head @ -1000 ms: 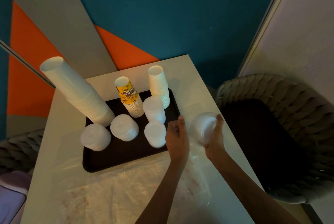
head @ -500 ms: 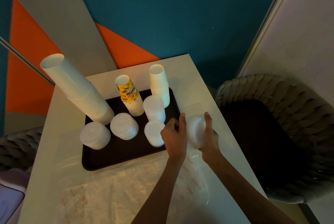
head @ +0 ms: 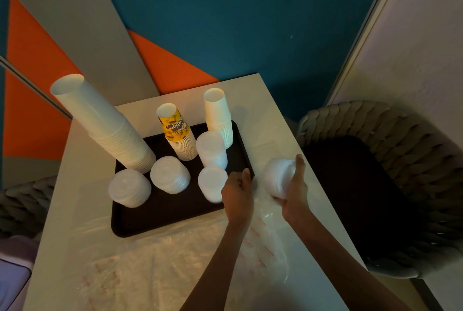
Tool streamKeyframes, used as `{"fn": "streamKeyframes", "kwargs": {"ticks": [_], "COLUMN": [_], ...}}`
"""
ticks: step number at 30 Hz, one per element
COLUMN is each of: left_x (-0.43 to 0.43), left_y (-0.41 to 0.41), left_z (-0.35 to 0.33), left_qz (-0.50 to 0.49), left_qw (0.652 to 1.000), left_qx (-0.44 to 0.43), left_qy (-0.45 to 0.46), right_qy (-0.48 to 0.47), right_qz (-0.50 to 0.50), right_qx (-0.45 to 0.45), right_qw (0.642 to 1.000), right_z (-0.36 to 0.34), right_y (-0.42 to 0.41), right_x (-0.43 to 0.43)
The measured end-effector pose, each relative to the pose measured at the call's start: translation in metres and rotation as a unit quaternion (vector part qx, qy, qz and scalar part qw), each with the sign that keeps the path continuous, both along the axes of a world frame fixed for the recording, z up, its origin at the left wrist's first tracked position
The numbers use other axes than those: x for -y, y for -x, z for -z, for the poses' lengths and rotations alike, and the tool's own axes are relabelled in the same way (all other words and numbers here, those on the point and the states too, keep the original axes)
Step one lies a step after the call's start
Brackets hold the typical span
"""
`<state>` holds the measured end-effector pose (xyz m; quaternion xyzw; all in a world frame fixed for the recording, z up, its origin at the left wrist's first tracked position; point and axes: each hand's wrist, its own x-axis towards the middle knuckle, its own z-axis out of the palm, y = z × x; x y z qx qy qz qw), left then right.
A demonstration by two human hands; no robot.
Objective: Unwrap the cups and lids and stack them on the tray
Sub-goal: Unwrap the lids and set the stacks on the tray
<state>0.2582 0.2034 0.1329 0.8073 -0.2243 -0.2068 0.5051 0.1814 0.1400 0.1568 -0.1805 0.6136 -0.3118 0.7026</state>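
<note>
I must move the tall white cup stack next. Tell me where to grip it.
Grip the tall white paper cup stack low, around its wide base rims on the black tray, from its open left side. It leans up-left, so a high grip could topple it.

left hand [head: 236, 191] hovering loosely curled, palm down, forearm reaching forward | right hand [head: 295, 189] cupping something, thumb up, fingers wrapping underneath

The pale tabletop [head: 263, 100] carries two things directly — a dark tray [head: 160, 213] toward its far end, and crumpled clear plastic wrap [head: 155, 270] nearer the person.
</note>
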Motion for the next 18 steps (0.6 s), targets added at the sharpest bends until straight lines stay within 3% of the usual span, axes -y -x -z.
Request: {"fn": "streamKeyframes", "kwargs": {"ticks": [3, 6, 10, 18], "left_x": [-0.002, -0.006, -0.004, -0.004], "left_y": [0.005, 0.015, 0.022, 0.023], "left_z": [-0.02, -0.033, -0.035, -0.035], "left_qz": [-0.008, 0.068, 0.121, 0.1], "left_qw": [0.994, 0.98, 0.967, 0.971], "left_qx": [0.086, 0.155, 0.222, 0.214], "left_qy": [0.066, 0.102, 0.03, -0.027], "right_qy": [0.033, 0.053, 0.067, 0.038], "right_qz": [0.043, 0.049, 0.047, 0.039], "right_qx": [-0.027, -0.034, -0.036, -0.02], "right_qw": [0.998, 0.997, 0.996, 0.998], "right_z": [0.005, 0.01, 0.016, 0.028], "right_y": [0.005, 0.002, -0.007, -0.016], "right_x": [0.004, 0.003, -0.002, -0.002]}}
